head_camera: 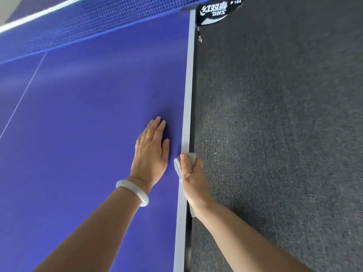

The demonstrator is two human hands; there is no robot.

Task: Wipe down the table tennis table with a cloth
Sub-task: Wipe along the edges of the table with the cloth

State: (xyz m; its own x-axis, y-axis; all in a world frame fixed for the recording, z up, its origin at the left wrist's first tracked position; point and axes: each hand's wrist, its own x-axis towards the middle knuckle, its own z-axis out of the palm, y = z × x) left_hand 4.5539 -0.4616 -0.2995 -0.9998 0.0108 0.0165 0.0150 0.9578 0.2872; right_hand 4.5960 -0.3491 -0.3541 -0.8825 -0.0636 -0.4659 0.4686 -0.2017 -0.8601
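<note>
The grey cloth (177, 166) is bunched in the right hand (191, 174) on the white side line of the table tennis table (88, 114), at six o'clock from frame centre. The thumb pins it, the fingers curl over the edge out of sight, and most of the cloth is hidden. At ten o'clock of it the left hand (152, 150), wearing a pale bangle (133, 191), lies flat with straight fingers. The blurred net (78, 22) runs at eleven o'clock. Its DHS clamp (213, 11) is cut off above grey carpet (275, 134).
</note>
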